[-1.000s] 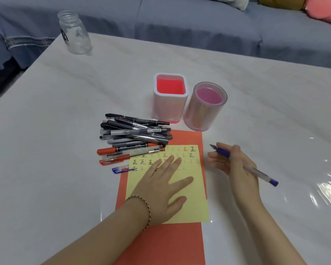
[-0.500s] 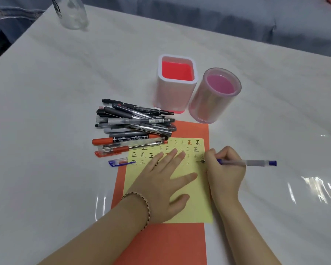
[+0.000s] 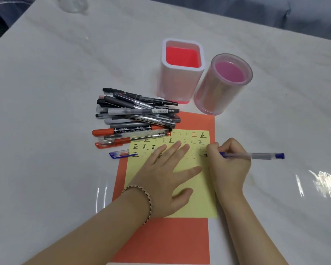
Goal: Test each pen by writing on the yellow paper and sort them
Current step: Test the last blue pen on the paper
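A yellow paper [image 3: 199, 197] with rows of written marks lies on an orange sheet [image 3: 161, 241]. My left hand [image 3: 166, 175] presses flat on the yellow paper, fingers spread. My right hand [image 3: 227, 165] grips a blue-ended clear pen [image 3: 256, 155], whose tip touches the paper's right edge. A pile of several black, grey and red pens [image 3: 136, 115] lies left of the paper's top. A blue pen cap [image 3: 119, 154] sits at the paper's left edge.
Two holders stand behind the paper: a white square one with a red inside [image 3: 182, 73] and a pink round one [image 3: 224, 83]. A glass jar [image 3: 71, 4] is at the far left corner of the white marble table [image 3: 46, 92].
My right hand moved left and lowered the pen from off the sheet until its tip met the yellow paper. My left hand stayed flat on the paper. The camera tilted down.
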`<state>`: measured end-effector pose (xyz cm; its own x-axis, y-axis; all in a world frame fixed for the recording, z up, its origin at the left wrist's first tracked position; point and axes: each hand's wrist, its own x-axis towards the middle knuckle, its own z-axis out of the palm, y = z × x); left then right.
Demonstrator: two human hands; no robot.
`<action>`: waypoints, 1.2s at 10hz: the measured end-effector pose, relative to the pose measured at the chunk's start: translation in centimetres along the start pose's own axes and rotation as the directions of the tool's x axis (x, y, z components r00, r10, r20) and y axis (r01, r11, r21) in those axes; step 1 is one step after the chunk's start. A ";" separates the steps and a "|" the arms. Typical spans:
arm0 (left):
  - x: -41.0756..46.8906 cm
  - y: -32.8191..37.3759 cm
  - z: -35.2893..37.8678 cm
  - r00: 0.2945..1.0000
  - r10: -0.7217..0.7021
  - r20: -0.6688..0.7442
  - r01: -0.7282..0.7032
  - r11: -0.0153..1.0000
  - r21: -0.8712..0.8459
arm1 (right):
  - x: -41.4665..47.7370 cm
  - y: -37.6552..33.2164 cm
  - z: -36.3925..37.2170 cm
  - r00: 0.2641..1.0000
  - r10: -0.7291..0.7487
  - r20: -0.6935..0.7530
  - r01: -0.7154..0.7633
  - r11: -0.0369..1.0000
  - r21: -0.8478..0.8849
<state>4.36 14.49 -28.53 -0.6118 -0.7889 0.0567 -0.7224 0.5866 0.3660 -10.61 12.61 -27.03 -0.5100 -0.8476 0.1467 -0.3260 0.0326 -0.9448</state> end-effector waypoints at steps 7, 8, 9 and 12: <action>0.1 0.1 -0.2 1.000 -0.011 0.007 0.011 1.000 -0.006 | 0.0 0.2 0.0 0.999 -0.027 0.028 0.027 1.000 0.004; 0.0 0.1 -0.1 1.000 -0.009 0.008 0.009 1.000 -0.008 | 0.1 0.3 0.0 0.999 -0.013 0.031 0.013 1.000 0.005; 0.0 0.1 -0.2 1.000 -0.010 0.009 0.010 1.000 -0.010 | 0.1 0.4 -0.1 1.000 -0.004 0.026 0.004 1.000 0.004; 0.1 0.0 -0.1 1.000 -0.008 0.005 0.008 1.000 -0.003 | 0.1 0.5 0.1 1.000 -0.011 0.013 0.011 1.000 0.010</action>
<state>4.33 14.44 -28.39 -0.6075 -0.7928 0.0487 -0.7267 0.5795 0.3689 -10.74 12.52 -27.49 -0.4960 -0.8547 0.1535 -0.3234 0.0177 -0.9461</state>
